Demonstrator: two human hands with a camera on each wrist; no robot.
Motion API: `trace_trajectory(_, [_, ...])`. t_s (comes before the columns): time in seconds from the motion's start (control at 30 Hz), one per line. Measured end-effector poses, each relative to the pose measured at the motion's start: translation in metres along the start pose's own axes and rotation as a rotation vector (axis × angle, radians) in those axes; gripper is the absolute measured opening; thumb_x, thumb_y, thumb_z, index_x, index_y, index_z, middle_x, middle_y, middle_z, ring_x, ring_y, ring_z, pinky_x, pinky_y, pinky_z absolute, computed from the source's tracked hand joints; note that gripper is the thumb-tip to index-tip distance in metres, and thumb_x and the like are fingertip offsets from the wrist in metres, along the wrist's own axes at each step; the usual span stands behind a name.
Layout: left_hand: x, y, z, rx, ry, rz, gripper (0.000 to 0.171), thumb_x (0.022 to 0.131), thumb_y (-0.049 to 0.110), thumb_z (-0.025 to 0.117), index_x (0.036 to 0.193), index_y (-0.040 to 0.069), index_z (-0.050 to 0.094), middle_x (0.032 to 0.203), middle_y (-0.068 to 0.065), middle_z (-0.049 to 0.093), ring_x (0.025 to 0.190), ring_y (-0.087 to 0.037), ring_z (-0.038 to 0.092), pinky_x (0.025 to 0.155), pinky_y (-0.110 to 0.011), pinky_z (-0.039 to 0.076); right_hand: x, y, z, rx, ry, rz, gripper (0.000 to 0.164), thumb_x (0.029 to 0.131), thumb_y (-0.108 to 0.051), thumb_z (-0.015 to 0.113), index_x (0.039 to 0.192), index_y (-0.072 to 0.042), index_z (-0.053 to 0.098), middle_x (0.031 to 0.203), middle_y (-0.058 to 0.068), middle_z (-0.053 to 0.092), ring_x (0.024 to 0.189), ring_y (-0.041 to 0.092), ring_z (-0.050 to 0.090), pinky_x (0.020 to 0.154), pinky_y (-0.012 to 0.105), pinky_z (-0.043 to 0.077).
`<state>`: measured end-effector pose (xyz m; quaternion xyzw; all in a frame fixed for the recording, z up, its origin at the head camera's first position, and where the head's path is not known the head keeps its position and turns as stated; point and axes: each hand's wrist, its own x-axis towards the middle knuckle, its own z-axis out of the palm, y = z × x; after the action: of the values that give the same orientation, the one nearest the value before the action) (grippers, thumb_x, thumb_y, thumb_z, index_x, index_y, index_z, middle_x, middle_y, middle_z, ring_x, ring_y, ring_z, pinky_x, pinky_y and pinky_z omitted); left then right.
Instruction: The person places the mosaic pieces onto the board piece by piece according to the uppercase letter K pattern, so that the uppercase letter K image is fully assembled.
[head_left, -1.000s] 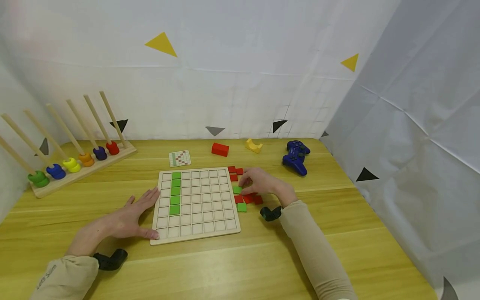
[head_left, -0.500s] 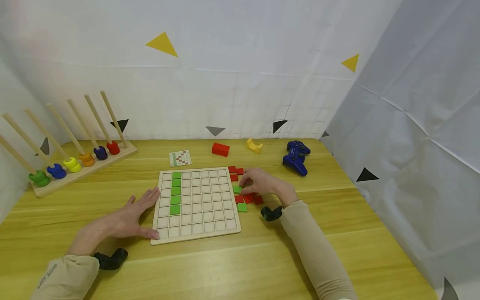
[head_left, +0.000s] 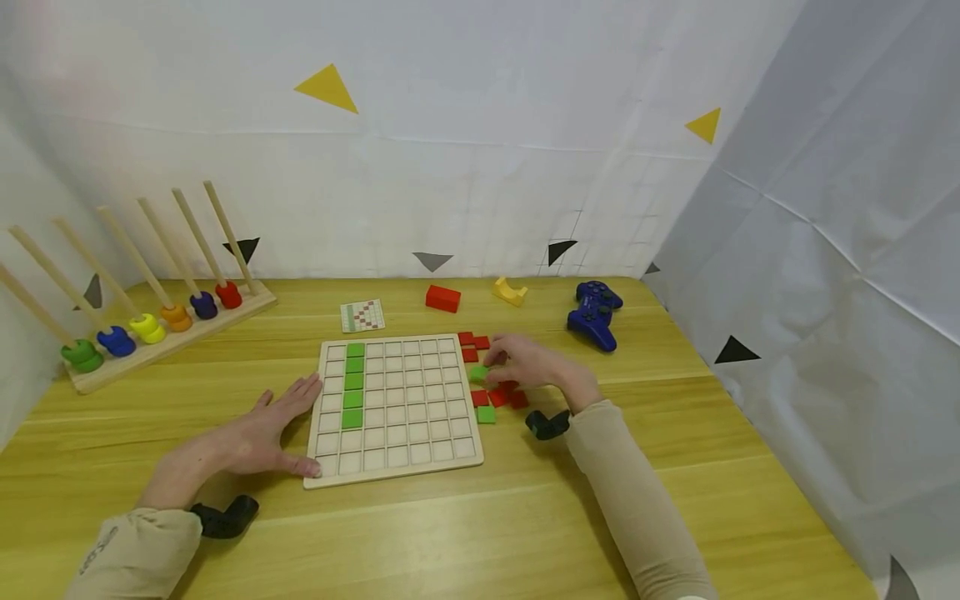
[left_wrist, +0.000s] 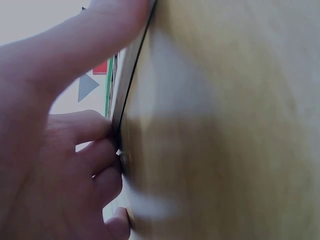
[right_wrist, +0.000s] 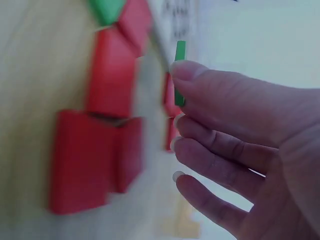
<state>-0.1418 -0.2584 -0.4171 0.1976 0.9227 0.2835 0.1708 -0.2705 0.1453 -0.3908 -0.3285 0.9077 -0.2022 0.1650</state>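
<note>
A square wooden grid board lies on the table, with a column of green tiles in its second column from the left. My left hand rests along the board's left side, fingers spread, thumb touching the near corner. Beside the board's right edge, my right hand pinches a green square tile between thumb and forefinger, just above the table. Several red tiles lie loose under and around that hand. One more loose green tile sits nearer to me.
Behind the board lie a small patterned card, a red block and a yellow arch-shaped block. A blue game controller is at the back right. At left stands a wooden peg rack with coloured beads.
My right hand has raised the green tile slightly off the table. The left hand stays in place at the board's edge.
</note>
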Motion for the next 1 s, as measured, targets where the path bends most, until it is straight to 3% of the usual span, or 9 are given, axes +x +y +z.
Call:
trace_trajectory(0.23, [0.001,0.0,0.001,0.012,-0.009,0.002,0.123,0.076,0.057,0.08,0.158,-0.003,0.011,0.166,-0.025,0.003,0.151,-0.048,0.0,0.114,-0.072,-0.005,-0.006,-0.04,-0.009,-0.111,0.048,-0.131,0.021,0.095,-0.023,0.07,0.109,-0.008,0.072,0.108,0.007,0.062,0.104,0.027,0.062,0.093,0.038,0.052])
trace_trajectory(0.6, [0.0,-0.002,0.0,0.002,-0.004,-0.001,0.124,0.074,0.056,0.081,0.158,-0.003,0.013,0.166,-0.025,0.002,0.151,-0.049,-0.001,0.115,-0.072,-0.005,0.022,-0.114,0.01,-0.149,-0.056,-0.27,0.024,0.094,-0.024,0.072,0.113,-0.009,0.071,0.111,0.008,0.062,0.108,0.021,0.061,0.096,0.027,0.049])
trace_trajectory(0.77, [0.0,-0.002,0.0,-0.013,-0.022,-0.002,0.126,0.073,0.055,0.083,0.158,-0.003,0.012,0.166,-0.024,0.001,0.151,-0.048,-0.002,0.115,-0.071,-0.006,0.037,-0.134,0.025,-0.234,-0.082,-0.336,0.025,0.094,-0.028,0.071,0.113,-0.012,0.072,0.108,0.001,0.061,0.102,0.013,0.06,0.092,0.018,0.047])
trace_trajectory(1.0, [0.0,-0.001,-0.001,-0.006,-0.033,0.003,0.126,0.073,0.055,0.083,0.159,-0.002,0.011,0.167,-0.023,0.0,0.152,-0.047,-0.003,0.115,-0.071,-0.006,0.053,-0.145,0.045,-0.294,-0.092,-0.408,0.025,0.096,-0.032,0.069,0.112,-0.013,0.073,0.107,-0.002,0.061,0.101,0.007,0.059,0.092,0.014,0.046])
